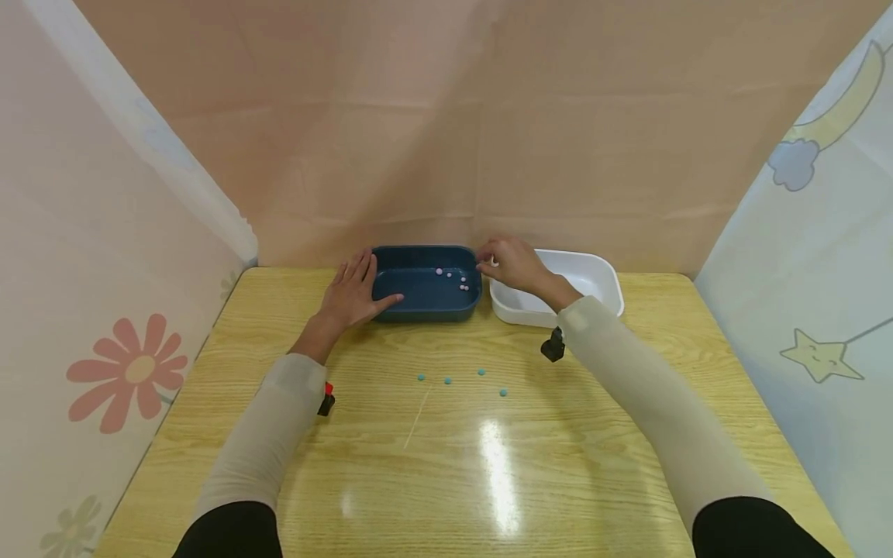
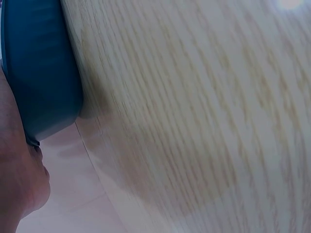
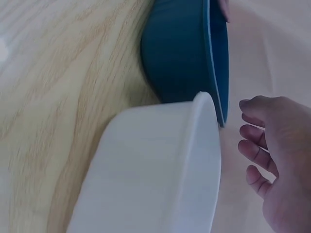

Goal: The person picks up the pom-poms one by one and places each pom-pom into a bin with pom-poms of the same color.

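My left hand (image 1: 351, 293) rests on the left end of a dark blue tray (image 1: 425, 316), its fingers straight along the rim and its thumb spread over the near edge. Several small pink beads (image 1: 439, 271) lie inside the tray, toward its right side. Over the white tray's (image 1: 608, 283) left end hovers my right hand (image 1: 518, 266), reaching toward the blue tray's right rim. The right wrist view shows that hand's fingers (image 3: 252, 149) loosely bent above the two rims, with nothing visible between them. Part of my left hand (image 2: 19, 170) shows beside the blue tray (image 2: 43, 68).
Several small teal beads (image 1: 448, 380) are scattered on the wooden table (image 1: 391, 480) in front of the trays. A plain backdrop (image 1: 418, 139) rises right behind both trays. Printed panels stand left and right.
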